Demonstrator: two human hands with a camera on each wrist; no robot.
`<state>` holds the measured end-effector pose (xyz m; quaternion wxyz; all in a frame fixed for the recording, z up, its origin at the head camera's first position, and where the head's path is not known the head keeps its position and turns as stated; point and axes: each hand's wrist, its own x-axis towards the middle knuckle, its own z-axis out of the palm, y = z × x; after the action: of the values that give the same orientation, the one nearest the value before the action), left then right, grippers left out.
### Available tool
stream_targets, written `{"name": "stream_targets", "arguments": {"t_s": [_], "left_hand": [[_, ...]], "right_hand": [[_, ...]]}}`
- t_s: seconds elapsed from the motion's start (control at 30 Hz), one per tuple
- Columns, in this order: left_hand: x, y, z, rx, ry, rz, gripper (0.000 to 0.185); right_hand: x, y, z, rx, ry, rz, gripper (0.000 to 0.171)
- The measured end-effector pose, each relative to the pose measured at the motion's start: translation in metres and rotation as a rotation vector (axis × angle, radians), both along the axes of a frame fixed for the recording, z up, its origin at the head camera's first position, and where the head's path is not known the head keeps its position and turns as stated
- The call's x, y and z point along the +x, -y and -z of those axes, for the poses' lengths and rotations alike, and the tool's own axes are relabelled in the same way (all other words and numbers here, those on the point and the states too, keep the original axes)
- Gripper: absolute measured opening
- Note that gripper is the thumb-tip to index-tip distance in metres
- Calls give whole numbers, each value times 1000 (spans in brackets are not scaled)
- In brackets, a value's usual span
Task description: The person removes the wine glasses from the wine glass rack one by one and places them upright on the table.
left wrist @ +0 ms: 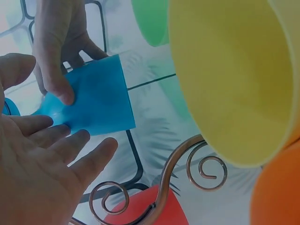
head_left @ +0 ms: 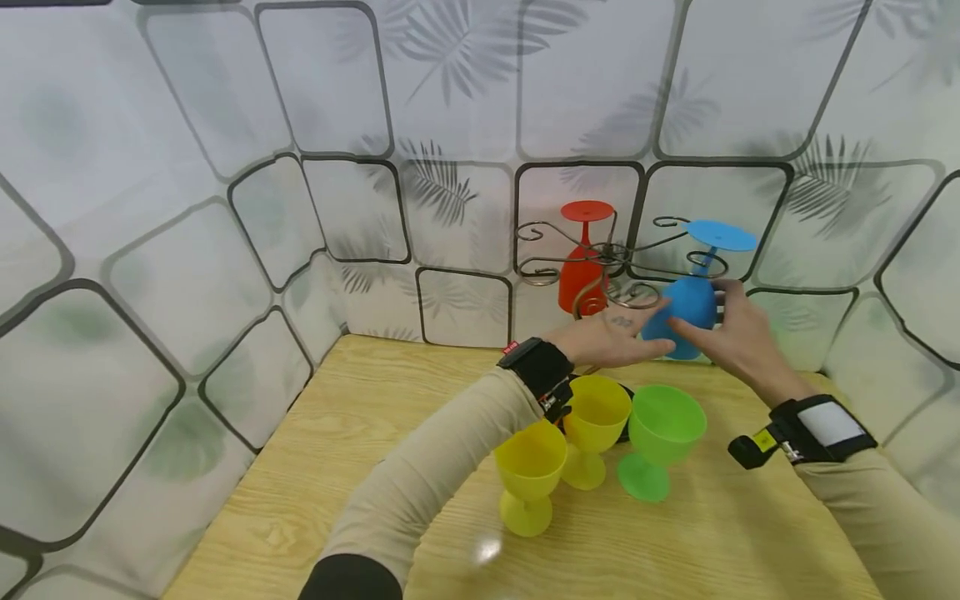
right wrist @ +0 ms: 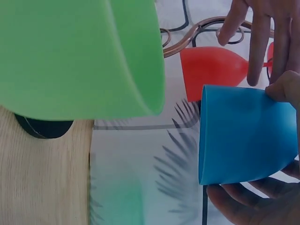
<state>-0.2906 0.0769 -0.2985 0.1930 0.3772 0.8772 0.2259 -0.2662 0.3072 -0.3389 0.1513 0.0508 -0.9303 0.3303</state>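
Note:
Upside down at the right of the metal rack (head_left: 611, 254), a blue goblet (head_left: 688, 307) has its stem at one of the rack's curled loops and its foot above. My right hand (head_left: 744, 337) grips its bowl from the right, thumb on the near side and fingers round the far side, as the right wrist view (right wrist: 248, 136) also shows of the blue bowl. My left hand (head_left: 611, 336) reaches in from the left with fingers extended beside the bowl; whether they touch it I cannot tell. A red goblet (head_left: 579, 279) hangs inverted at the rack's back.
Two yellow goblets (head_left: 597, 408) and a green goblet (head_left: 666, 427) stand upright on the wooden table (head_left: 360, 433), in front of the rack. The rack's dark base (head_left: 625, 435) shows partly behind them. Patterned cloth (head_left: 465, 208) walls the table's back and sides.

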Motion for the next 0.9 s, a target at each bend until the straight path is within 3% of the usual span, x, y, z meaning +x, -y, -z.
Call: {"name": "stream_targets", "arguments": {"t_s": [0.13, 0.5, 0.63, 0.9], "left_hand": [[3, -1, 2, 31, 32, -22, 71], [7, -3, 2, 68, -116, 105, 70], [6, -8, 0, 26, -181, 132, 68], [11, -13, 0, -1, -192, 162, 68]], "right_hand": [[6, -1, 1, 8, -32, 11, 90], [24, -3, 3, 25, -84, 30, 90], [29, -3, 2, 35, -105, 29, 88], [44, -6, 4, 50, -101, 33, 88]]}}
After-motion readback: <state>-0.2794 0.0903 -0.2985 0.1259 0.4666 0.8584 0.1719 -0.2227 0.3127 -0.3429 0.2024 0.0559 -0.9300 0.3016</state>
